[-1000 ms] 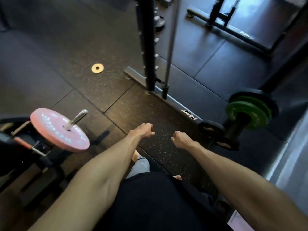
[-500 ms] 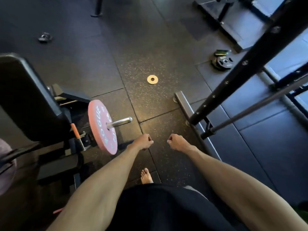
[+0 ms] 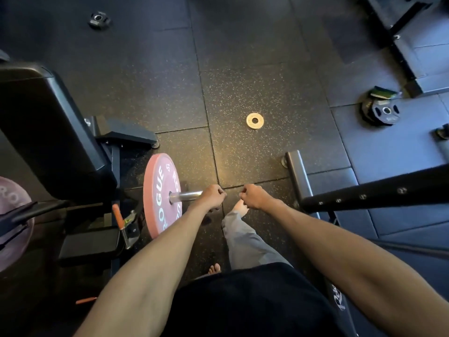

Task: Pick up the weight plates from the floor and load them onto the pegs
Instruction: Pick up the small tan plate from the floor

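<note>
A small gold plate lies flat on the rubber floor ahead of me. Farther off, a small black plate lies at the upper left, and a black plate with something green behind it rests at the right. A pink Rogue plate sits upright on a steel peg of the machine at my left. My left hand is a loose fist at the outer end of that peg, holding nothing. My right hand is also a closed fist, held in the air beside it.
A black padded machine fills the left side, with another pale plate at the far left edge. A black rack upright and its floor foot stand to my right. My bare foot steps forward below my hands.
The view has swung left and moved forward: the pink plate and peg now sit right beside my left hand, and the gold plate is nearer. Both hands stay fisted.
</note>
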### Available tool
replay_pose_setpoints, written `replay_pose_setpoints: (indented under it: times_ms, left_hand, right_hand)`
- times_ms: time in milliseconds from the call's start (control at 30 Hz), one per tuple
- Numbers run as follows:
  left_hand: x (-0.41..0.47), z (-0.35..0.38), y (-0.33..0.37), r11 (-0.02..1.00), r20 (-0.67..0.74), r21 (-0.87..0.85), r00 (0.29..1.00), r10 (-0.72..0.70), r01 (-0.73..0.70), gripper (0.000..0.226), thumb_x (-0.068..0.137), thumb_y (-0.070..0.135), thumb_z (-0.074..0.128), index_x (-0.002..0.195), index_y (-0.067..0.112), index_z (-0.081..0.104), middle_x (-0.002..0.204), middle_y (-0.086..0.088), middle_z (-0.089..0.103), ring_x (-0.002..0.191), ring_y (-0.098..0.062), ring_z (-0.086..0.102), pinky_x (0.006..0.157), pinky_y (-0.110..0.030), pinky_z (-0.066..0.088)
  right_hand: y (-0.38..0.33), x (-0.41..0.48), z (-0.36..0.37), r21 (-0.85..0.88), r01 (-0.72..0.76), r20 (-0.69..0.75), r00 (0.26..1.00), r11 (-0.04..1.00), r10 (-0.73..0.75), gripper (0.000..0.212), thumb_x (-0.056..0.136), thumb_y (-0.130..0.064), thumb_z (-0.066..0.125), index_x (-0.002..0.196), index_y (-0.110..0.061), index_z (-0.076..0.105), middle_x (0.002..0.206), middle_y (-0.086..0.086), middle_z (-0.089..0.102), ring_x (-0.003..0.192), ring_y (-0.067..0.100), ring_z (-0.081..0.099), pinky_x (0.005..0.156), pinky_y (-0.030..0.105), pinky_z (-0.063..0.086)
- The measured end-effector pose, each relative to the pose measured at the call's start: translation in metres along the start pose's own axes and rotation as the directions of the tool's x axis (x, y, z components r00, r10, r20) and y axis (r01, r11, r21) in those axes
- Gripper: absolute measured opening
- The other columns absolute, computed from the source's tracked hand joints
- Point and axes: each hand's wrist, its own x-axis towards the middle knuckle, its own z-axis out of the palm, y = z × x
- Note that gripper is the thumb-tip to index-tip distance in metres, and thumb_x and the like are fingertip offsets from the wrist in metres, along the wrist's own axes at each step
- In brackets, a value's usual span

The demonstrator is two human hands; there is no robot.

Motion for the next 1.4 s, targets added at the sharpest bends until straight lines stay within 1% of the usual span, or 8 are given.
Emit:
replay_pose_setpoints:
  times_ms: [133,533,633,733,933,1167,1267,1400]
  left_hand:
    - [0.046,-0.034,0.059,1.000,0.004,0.024,1.000,-0.019,0.019,0.021,0.100,0.023,0.051,0.115,0.011,0.059,0.109,-0.012,0.066,0.100,-0.029,0.065,0.084,-0.037,0.051]
    - [0.311,-0.068,0.175,0.986,-0.006,0.164,1.000,0.016,-0.015,0.024,0.093,0.026,0.050,0.104,0.010,0.064,0.114,-0.020,0.067,0.105,-0.038,0.065,0.088,-0.047,0.055]
    - [0.372,-0.087,0.194,0.967,0.067,0.254,0.998,-0.013,-0.004,0.025,0.096,0.027,0.047,0.116,0.016,0.058,0.134,-0.017,0.057,0.112,-0.034,0.062,0.094,-0.045,0.052]
    - [0.442,-0.099,0.204,0.924,0.129,0.381,0.991,-0.014,-0.036,0.028,0.097,0.027,0.043,0.113,0.014,0.063,0.161,-0.015,0.022,0.142,-0.035,0.034,0.113,-0.047,0.035]
    - [0.551,-0.124,0.259,0.911,0.153,0.413,0.987,-0.058,-0.011,0.018,0.097,0.025,0.046,0.101,0.018,0.062,0.114,-0.008,0.067,0.107,-0.030,0.061,0.091,-0.035,0.050]
    - [0.656,-0.104,0.292,0.889,0.213,0.457,0.973,-0.087,-0.020,0.022,0.094,0.020,0.046,0.103,0.013,0.065,0.111,-0.014,0.070,0.104,-0.031,0.065,0.090,-0.035,0.052]
    - [0.705,-0.079,0.290,0.889,0.220,0.458,0.969,-0.115,0.002,0.024,0.092,0.017,0.045,0.104,0.012,0.065,0.110,-0.017,0.071,0.100,-0.034,0.068,0.091,-0.040,0.054]
    - [0.786,-0.034,0.277,0.880,0.165,0.468,0.970,-0.176,0.080,0.031,0.091,0.020,0.047,0.118,0.008,0.058,0.114,-0.020,0.069,0.101,-0.037,0.069,0.090,-0.047,0.056]
  right_hand:
    - [-0.010,0.056,-0.060,0.021,-0.022,0.051,0.998,1.000,0.021,0.032,0.100,-0.022,0.048,0.112,0.002,0.065,0.109,0.018,0.070,0.100,0.033,0.066,0.082,0.038,0.051]
    - [-0.003,0.297,-0.193,0.311,-0.161,-0.100,0.975,0.937,0.201,0.030,0.102,-0.018,0.044,0.117,-0.002,0.063,0.122,0.020,0.066,0.115,0.035,0.061,0.093,0.036,0.047]
    - [0.001,0.350,-0.213,0.367,-0.177,-0.072,0.973,0.913,0.218,0.030,0.101,-0.016,0.042,0.115,-0.001,0.064,0.119,0.019,0.067,0.113,0.034,0.063,0.092,0.036,0.048]
    - [0.013,0.401,-0.228,0.395,-0.248,-0.027,0.959,0.884,0.281,0.031,0.101,-0.017,0.040,0.110,0.000,0.064,0.109,0.019,0.070,0.103,0.034,0.065,0.086,0.037,0.050]
    - [0.031,0.506,-0.246,0.459,-0.352,0.016,0.921,0.816,0.389,0.029,0.099,-0.025,0.043,0.106,-0.007,0.065,0.100,0.015,0.073,0.095,0.033,0.069,0.088,0.041,0.055]
    - [0.056,0.607,-0.241,0.492,-0.405,0.001,0.885,0.771,0.465,0.031,0.093,-0.024,0.040,0.095,-0.008,0.067,0.099,0.018,0.073,0.093,0.035,0.067,0.091,0.044,0.052]
    - [0.087,0.660,-0.216,0.475,-0.475,0.051,0.855,0.741,0.516,0.034,0.095,-0.017,0.042,0.112,0.003,0.064,0.121,0.037,0.056,0.112,0.048,0.058,0.098,0.050,0.048]
    - [0.133,0.717,-0.197,0.533,-0.518,0.053,0.810,0.669,0.584,0.030,0.094,-0.019,0.044,0.117,-0.004,0.056,0.118,0.025,0.061,0.108,0.042,0.059,0.095,0.046,0.050]
